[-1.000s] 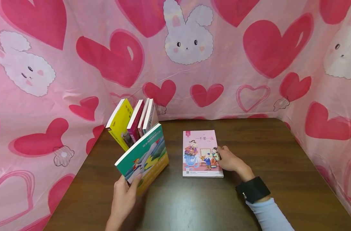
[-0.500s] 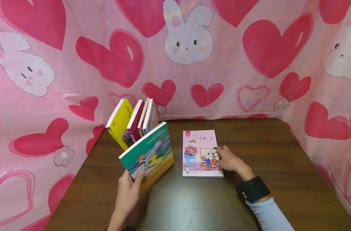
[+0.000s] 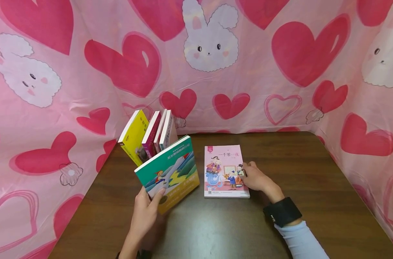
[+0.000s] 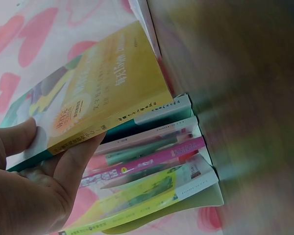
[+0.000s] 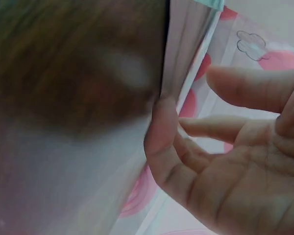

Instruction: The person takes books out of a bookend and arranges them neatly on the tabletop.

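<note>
My left hand (image 3: 144,210) holds a picture book (image 3: 175,172) with a green, gold and illustrated cover. The thumb lies on its front cover and the fingers go behind it. This book is tilted, in front of several upright books, among them a yellow book (image 3: 133,138) and a magenta book (image 3: 151,133). Flat on the table lies a pink book (image 3: 223,176) with cartoon figures. My right hand (image 3: 259,180) is at its right edge. In the right wrist view a fingertip (image 5: 161,125) touches the page edge, while the thumb (image 5: 250,88) stays off the book.
Brown wooden table (image 3: 196,230) under everything. A pink cloth (image 3: 196,82) with hearts and rabbits hangs behind and at both sides. In the left wrist view, a pale green support (image 4: 208,198) stands beside the yellow book.
The left hand has carried the green and gold book to the right, turning its cover more toward the camera. The right hand and the pink book have stayed in place.
</note>
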Tool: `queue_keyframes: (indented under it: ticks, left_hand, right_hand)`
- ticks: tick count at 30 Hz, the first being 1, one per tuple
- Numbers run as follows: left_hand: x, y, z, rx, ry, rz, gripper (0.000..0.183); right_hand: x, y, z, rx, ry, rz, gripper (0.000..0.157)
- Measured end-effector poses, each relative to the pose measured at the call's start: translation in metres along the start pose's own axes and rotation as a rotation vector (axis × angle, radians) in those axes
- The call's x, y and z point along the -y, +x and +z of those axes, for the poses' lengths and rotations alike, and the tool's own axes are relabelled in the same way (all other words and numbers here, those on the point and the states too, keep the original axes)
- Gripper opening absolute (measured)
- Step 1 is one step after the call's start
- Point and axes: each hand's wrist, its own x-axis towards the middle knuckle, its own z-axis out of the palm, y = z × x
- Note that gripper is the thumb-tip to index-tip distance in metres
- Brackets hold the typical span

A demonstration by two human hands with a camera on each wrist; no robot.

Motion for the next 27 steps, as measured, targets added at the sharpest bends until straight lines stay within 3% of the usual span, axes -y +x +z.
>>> queue_keyframes:
  ticks: [3,7,11,21,27]
  left_hand:
    - [-0.001,0.002,0.0,0.014,-0.022,-0.025,0.047]
    - [-0.002,0.004,0.0,0.012,-0.046,-0.048,0.046]
    - [-0.003,0.006,0.001,0.003,-0.065,-0.046,0.045]
    - [-0.004,0.01,0.002,0.015,-0.087,-0.056,0.046]
    - [-0.001,0.012,0.003,0.045,-0.129,-0.062,0.045]
  right_hand:
    - [0.004,0.001,0.0,-0.098,0.015,-0.047,0.058]
    - [0.015,0.003,0.001,-0.225,0.083,-0.185,0.049]
    - [0.031,0.004,0.005,-0.27,0.157,-0.323,0.044]
    - [0.07,0.01,0.031,-0.19,0.318,-0.469,0.053]
    - [0.081,0.013,0.045,-0.123,0.367,-0.497,0.057]
